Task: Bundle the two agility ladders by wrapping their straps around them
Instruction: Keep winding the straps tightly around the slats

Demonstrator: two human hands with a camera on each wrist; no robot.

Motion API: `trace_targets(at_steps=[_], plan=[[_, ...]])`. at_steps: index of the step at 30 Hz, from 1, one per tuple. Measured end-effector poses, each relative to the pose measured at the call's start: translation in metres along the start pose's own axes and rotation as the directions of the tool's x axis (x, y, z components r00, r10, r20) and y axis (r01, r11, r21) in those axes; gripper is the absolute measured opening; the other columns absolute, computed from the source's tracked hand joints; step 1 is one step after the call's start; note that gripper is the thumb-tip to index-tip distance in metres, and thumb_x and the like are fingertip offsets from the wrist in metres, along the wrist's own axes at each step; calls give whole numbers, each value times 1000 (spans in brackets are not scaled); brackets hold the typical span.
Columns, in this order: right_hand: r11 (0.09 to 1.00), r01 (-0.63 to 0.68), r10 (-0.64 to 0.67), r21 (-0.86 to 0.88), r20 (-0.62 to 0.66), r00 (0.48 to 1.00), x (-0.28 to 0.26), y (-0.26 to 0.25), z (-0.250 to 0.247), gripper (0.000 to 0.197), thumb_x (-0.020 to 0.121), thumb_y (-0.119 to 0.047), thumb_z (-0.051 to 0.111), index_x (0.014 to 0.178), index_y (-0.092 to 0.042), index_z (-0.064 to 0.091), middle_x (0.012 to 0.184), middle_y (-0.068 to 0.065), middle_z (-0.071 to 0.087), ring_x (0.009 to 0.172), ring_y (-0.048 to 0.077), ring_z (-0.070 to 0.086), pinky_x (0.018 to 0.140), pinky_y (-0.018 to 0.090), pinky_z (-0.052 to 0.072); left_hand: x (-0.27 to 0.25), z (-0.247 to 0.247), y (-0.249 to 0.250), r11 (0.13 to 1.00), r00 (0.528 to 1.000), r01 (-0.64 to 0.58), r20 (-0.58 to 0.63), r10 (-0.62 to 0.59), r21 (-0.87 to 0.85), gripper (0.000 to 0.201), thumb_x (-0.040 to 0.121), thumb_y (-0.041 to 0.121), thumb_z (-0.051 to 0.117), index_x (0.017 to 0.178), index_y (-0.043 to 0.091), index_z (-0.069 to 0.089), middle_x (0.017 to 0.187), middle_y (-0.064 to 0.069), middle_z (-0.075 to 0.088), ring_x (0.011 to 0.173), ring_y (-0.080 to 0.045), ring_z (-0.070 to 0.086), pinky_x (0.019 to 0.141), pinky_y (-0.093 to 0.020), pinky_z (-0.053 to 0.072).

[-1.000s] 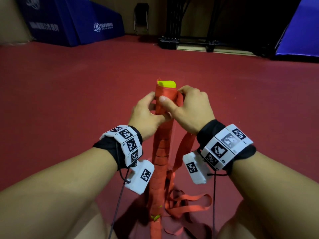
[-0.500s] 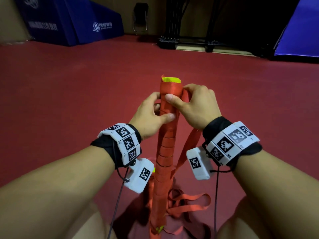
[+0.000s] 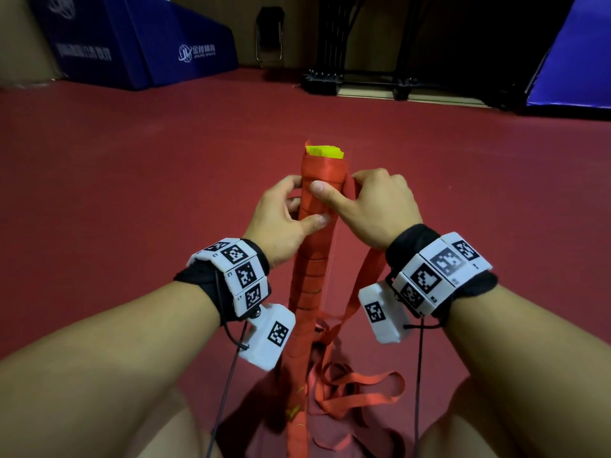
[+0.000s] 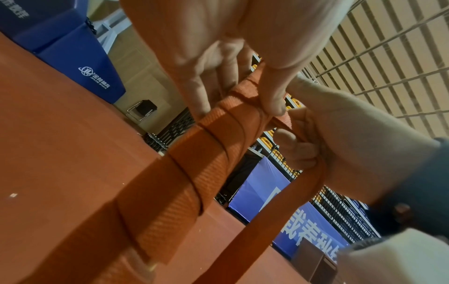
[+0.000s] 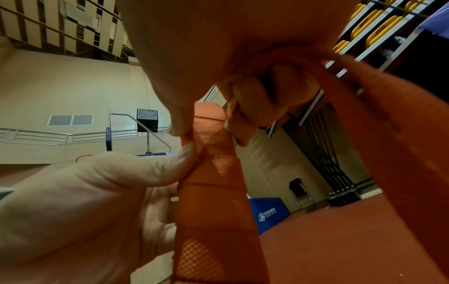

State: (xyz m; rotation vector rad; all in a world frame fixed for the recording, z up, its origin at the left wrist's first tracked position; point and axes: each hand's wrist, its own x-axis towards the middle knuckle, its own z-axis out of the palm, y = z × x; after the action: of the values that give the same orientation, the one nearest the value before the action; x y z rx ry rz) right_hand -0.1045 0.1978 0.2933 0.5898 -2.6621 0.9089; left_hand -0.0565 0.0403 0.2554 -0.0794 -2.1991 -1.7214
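Both hands grip the upright ladder bundle (image 3: 315,259) near its top: the left hand (image 3: 281,223) curls round its left side, thumb pressing the woven wraps; the right hand (image 3: 377,206) pinches the flat orange strap (image 3: 370,272) trailing below it. Yellow rungs (image 3: 325,151) protrude above the hands; loose webbing (image 3: 360,388) pools on the red floor (image 3: 132,193).

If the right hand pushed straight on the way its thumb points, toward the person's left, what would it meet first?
The right hand would meet the strap-wrapped ladder bundle at once: its thumb already presses on the wrap. Just beyond, the left hand grips the same bundle, though the depth between them is unclear.
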Motion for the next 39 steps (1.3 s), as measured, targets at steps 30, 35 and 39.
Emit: trace_targets(at_steps=[30,35,39], plan=[[992,126,-123,-26,110,986,1,-1,8,49,90,-63,57,79,-15,51,74,4,52,87,39,59,66,33,33,3,-1,4,997,994,27,102,-34,66,33,64,16,76,91,25,59,84,9,67,81,-9,62,78,-34,51],[995,92,-94,27,95,991,3,4,8,43,91,-59,59,85,-17,60,68,-3,50,77,28,53,66,31,33,4,-10,-2,996,996,78,30,-79,33,34,85,-5,74,101,24,64,91,5,72,81,2,68,73,-21,52],[998,60,-61,34,53,997,3,3,8,48,91,-60,58,72,-16,56,65,1,49,77,32,52,65,33,33,4,-8,0,997,996,80,-27,-80,20,30,83,3,80,102,21,67,87,4,72,77,-4,69,76,-31,58]])
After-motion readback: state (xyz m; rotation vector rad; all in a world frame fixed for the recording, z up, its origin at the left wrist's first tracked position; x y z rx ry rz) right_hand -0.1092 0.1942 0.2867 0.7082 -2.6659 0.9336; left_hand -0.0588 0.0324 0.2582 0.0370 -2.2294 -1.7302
